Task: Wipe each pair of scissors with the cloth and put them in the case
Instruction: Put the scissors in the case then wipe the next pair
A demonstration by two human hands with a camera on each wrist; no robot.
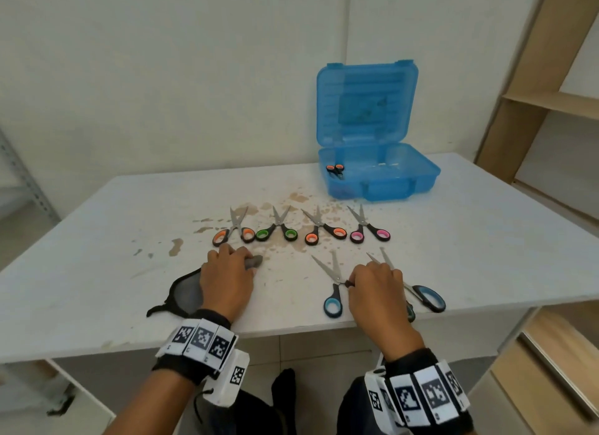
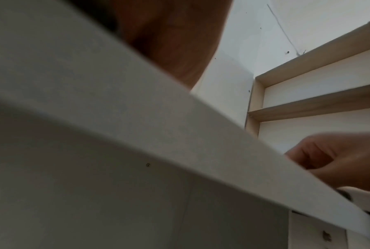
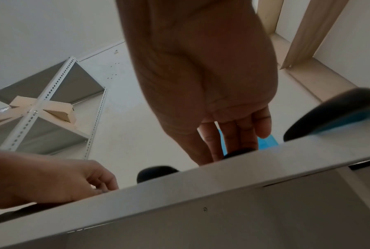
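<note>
- The left hand (image 1: 227,277) rests on the grey cloth (image 1: 189,292), fingers curled over its far end, on the worktop (image 1: 97,240).
- The right hand (image 1: 376,288) pinches the blue-handled scissors (image 1: 334,292) near their pivot.
- The open blue case (image 1: 382,175) at the back holds one orange-handled pair (image 1: 335,170).

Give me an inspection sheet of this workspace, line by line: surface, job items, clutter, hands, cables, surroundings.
Surface: white table, brown stains in the middle.
Job's things: blue case open, one pair of scissors inside; four pairs in a row, two blue-handled pairs nearer the edge; dark cloth at the front left.
Clutter: nothing seen.
Grippers: left hand rests on the cloth, fingers curled over it; right hand pinches a blue-handled pair near its pivot.
Cables: nothing seen.
Surroundings: wooden shelves right, metal rack left, white wall behind.
</note>
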